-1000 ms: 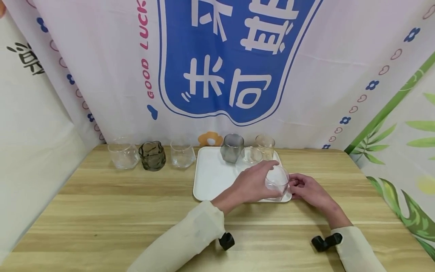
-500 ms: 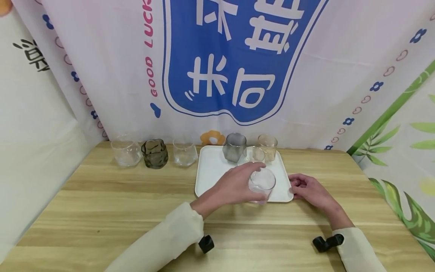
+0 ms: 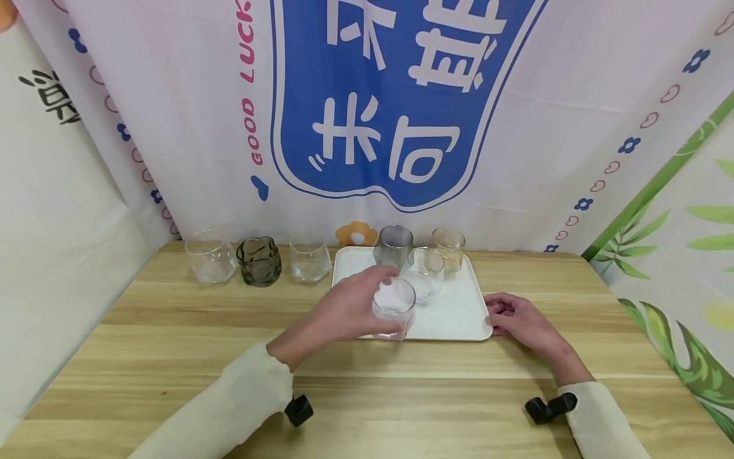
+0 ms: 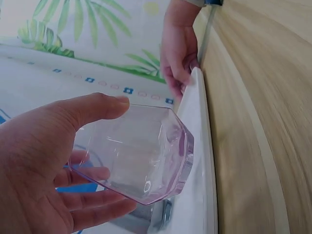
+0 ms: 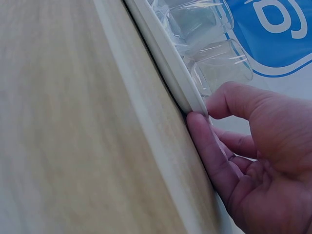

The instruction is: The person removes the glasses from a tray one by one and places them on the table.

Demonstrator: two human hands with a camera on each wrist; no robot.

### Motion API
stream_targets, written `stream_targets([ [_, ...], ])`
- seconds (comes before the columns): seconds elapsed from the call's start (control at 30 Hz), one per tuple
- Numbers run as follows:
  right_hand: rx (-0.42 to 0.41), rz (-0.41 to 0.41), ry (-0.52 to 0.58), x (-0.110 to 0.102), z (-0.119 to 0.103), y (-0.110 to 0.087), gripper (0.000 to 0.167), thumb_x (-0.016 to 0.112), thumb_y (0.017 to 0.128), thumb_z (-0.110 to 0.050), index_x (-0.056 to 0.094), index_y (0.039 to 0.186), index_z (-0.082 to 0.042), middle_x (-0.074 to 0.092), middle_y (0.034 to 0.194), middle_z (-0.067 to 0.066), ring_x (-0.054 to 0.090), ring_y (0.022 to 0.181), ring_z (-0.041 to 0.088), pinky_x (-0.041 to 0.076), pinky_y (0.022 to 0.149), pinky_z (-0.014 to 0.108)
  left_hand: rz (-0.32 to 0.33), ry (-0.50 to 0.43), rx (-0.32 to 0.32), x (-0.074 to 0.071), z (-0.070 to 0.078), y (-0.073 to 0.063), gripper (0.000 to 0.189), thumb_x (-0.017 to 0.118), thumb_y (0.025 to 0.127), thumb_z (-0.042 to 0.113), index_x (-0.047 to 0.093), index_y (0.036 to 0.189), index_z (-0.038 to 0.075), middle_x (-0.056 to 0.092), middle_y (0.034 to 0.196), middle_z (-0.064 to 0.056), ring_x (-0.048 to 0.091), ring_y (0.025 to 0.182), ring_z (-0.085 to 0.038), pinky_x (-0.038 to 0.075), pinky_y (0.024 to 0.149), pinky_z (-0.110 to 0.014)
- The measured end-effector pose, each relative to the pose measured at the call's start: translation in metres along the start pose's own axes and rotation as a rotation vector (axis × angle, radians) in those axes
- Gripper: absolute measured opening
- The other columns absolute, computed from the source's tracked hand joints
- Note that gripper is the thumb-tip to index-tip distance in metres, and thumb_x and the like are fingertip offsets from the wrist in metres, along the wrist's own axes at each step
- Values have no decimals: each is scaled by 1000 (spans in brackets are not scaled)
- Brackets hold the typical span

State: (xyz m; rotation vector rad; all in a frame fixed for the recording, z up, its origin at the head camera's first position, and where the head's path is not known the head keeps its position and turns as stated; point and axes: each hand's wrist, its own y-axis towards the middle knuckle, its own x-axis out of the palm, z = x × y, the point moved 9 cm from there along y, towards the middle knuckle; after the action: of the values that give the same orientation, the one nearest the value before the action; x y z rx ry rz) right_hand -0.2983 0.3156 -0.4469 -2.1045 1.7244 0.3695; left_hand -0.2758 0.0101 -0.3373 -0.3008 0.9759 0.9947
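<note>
My left hand point(image 3: 344, 309) grips a clear, pink-tinted drinking glass point(image 3: 395, 307), thumb on one side and fingers on the other. In the left wrist view the glass point(image 4: 141, 156) shows a thick faceted base, close over the white tray point(image 4: 197, 146). My right hand point(image 3: 522, 324) holds the right edge of the white tray point(image 3: 459, 315). The right wrist view shows the thumb and fingertips of the right hand point(image 5: 263, 151) pinching the tray rim point(image 5: 168, 63). On the tray stand a grey glass point(image 3: 394, 245), a clear glass point(image 3: 427, 280) and an amber glass point(image 3: 449, 248).
Left of the tray, a clear glass point(image 3: 210, 258), a dark wavy glass point(image 3: 259, 262) and another clear glass point(image 3: 309, 260) stand in a row on the wooden table point(image 3: 229, 338). A printed curtain point(image 3: 201, 159) hangs right behind the table's back edge.
My left hand has carried the pink-tinted glass leftward along the tray's front, from its right corner to left of the middle. My right hand keeps its hold on the tray edge.
</note>
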Motion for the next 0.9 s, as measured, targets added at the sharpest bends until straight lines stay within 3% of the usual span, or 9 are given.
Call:
stream_targets([
  [0.5, -8, 1, 2, 1, -3, -2, 48, 67, 98, -4, 49, 140, 12, 56, 106, 15, 60, 92, 19, 59, 72, 31, 22, 49, -112, -42, -45, -37, 81, 91, 74, 42, 56, 137, 9, 66, 125, -10, 64, 112, -30, 54, 90, -48],
  [0.9, -11, -4, -1, 1, -2, -1, 49, 68, 98, -5, 49, 140, 12, 56, 105, 15, 61, 92, 20, 59, 72, 31, 64, 80, -221, -87, -91, -64, 88, 91, 75, 47, 55, 143, 6, 67, 127, -15, 62, 114, -34, 51, 94, -55],
])
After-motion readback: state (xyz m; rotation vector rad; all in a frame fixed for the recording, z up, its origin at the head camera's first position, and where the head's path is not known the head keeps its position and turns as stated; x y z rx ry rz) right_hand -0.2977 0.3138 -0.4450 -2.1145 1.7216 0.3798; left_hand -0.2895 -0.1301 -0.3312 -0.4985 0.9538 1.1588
